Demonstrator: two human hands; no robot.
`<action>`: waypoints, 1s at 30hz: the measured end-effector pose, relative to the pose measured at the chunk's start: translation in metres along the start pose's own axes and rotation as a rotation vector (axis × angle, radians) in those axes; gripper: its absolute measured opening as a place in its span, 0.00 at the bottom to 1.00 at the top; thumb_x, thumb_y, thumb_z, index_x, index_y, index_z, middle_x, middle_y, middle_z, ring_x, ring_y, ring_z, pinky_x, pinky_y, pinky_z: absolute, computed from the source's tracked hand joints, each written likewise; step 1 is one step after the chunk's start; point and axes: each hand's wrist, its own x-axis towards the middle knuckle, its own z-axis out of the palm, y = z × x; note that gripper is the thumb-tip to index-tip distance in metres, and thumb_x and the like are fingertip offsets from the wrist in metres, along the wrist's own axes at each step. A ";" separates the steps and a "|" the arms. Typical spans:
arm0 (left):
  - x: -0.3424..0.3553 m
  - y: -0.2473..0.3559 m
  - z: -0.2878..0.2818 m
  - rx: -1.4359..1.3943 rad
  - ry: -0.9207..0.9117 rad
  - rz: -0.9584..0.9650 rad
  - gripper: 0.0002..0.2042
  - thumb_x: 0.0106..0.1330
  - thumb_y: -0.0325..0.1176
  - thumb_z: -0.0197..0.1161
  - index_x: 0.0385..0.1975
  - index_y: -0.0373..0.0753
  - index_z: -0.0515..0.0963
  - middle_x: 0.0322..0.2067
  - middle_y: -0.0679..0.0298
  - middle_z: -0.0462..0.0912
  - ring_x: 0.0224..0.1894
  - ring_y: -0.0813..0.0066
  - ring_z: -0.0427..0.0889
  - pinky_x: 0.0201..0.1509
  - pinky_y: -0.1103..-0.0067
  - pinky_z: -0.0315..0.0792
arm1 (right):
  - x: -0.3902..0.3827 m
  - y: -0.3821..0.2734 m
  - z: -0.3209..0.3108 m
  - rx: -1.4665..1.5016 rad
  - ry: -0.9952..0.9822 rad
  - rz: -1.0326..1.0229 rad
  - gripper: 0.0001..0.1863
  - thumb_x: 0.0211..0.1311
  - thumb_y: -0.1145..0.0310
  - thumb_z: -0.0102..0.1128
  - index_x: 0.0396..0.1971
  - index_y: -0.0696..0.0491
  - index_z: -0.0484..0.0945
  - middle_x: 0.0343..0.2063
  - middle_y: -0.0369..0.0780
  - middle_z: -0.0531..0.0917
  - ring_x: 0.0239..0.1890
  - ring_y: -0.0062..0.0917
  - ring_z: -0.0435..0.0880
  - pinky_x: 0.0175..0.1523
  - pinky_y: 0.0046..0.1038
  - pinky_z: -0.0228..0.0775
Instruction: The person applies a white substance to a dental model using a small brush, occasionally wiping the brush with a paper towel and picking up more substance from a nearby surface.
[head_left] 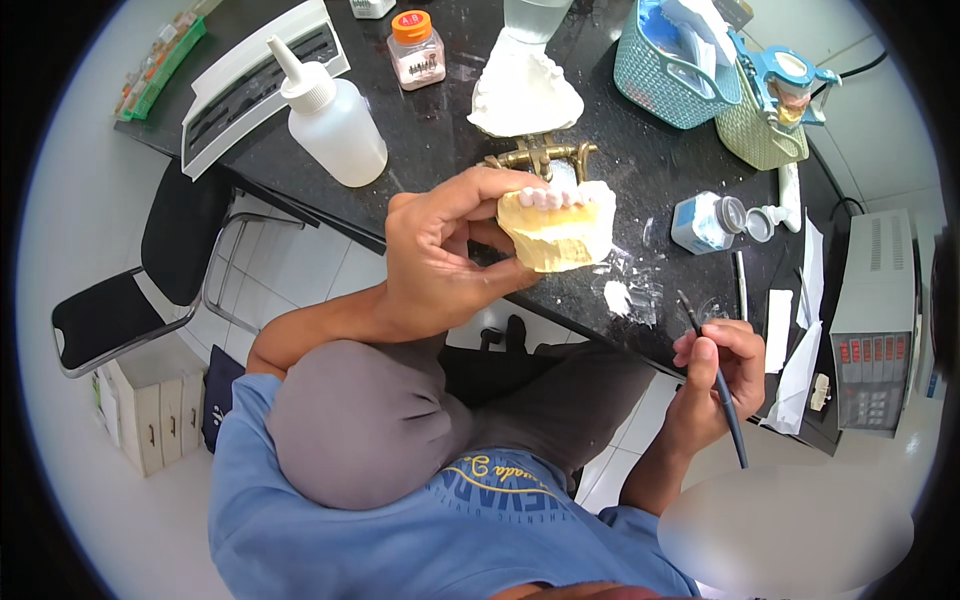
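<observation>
My left hand (435,250) is closed on a yellow dental cast (555,245) with a row of white teeth, raised above the front edge of the black table. Thumb and fingers grip its left side. In my right hand (718,370) a slim dark brush (733,430) is pinched like a pen, its tip pointing up and left, apart from the cast. Behind the cast stands a brass articulator (540,157), partly hidden. A white plaster cast (525,95) lies beyond it. White powder (617,297) is smeared on the table between my hands.
A squeeze bottle (340,130) and an orange-lidded jar (417,55) stand at the far left. To the right are an open small jar (703,223), a blue basket (675,85), a green basket (765,135), a blue articulator (785,75) and a grey control box (872,320).
</observation>
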 end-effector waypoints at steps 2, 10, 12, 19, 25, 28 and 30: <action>0.001 -0.001 0.002 0.019 -0.011 0.005 0.20 0.49 0.15 0.67 0.45 0.25 0.72 0.39 0.52 0.82 0.42 0.71 0.82 0.45 0.80 0.79 | -0.002 0.000 -0.004 0.015 -0.009 0.055 0.07 0.55 0.78 0.60 0.33 0.61 0.74 0.28 0.42 0.76 0.23 0.20 0.78 0.26 0.17 0.71; -0.008 -0.007 -0.005 0.135 0.039 0.016 0.25 0.48 0.17 0.70 0.47 0.30 0.68 0.42 0.56 0.79 0.43 0.70 0.81 0.46 0.78 0.79 | 0.006 0.003 -0.006 0.073 -0.168 0.270 0.07 0.51 0.83 0.59 0.32 0.62 0.74 0.30 0.39 0.77 0.30 0.15 0.77 0.36 0.15 0.69; -0.008 -0.008 -0.001 0.058 0.051 -0.008 0.25 0.49 0.17 0.69 0.48 0.29 0.68 0.42 0.55 0.79 0.42 0.68 0.82 0.43 0.77 0.80 | 0.006 0.005 -0.008 0.063 -0.197 0.258 0.08 0.50 0.84 0.60 0.33 0.62 0.76 0.30 0.39 0.77 0.30 0.14 0.77 0.36 0.15 0.68; -0.005 -0.013 -0.001 -0.082 0.086 -0.014 0.25 0.49 0.18 0.69 0.48 0.28 0.67 0.42 0.54 0.79 0.45 0.70 0.80 0.50 0.76 0.77 | 0.004 0.006 -0.012 -0.048 -0.125 0.254 0.06 0.52 0.81 0.61 0.31 0.61 0.80 0.28 0.38 0.79 0.25 0.12 0.73 0.30 0.13 0.63; -0.008 -0.013 -0.002 -0.102 0.139 -0.007 0.28 0.48 0.19 0.71 0.50 0.29 0.66 0.49 0.53 0.74 0.50 0.67 0.77 0.54 0.75 0.75 | 0.000 0.003 -0.009 0.063 -0.122 0.338 0.06 0.50 0.83 0.61 0.28 0.61 0.74 0.24 0.37 0.79 0.26 0.13 0.78 0.32 0.14 0.70; -0.008 -0.013 -0.001 -0.062 0.140 0.010 0.29 0.47 0.18 0.72 0.51 0.30 0.66 0.50 0.54 0.73 0.52 0.67 0.75 0.55 0.73 0.74 | 0.001 0.005 -0.008 0.048 -0.180 0.332 0.06 0.50 0.83 0.61 0.28 0.61 0.75 0.23 0.36 0.79 0.25 0.13 0.78 0.29 0.13 0.69; -0.007 -0.013 -0.002 -0.065 0.140 0.019 0.30 0.46 0.18 0.72 0.51 0.30 0.66 0.50 0.54 0.73 0.53 0.68 0.74 0.56 0.73 0.74 | 0.003 0.005 -0.006 -0.006 -0.187 0.325 0.05 0.50 0.83 0.61 0.27 0.61 0.75 0.22 0.36 0.79 0.24 0.12 0.78 0.28 0.13 0.69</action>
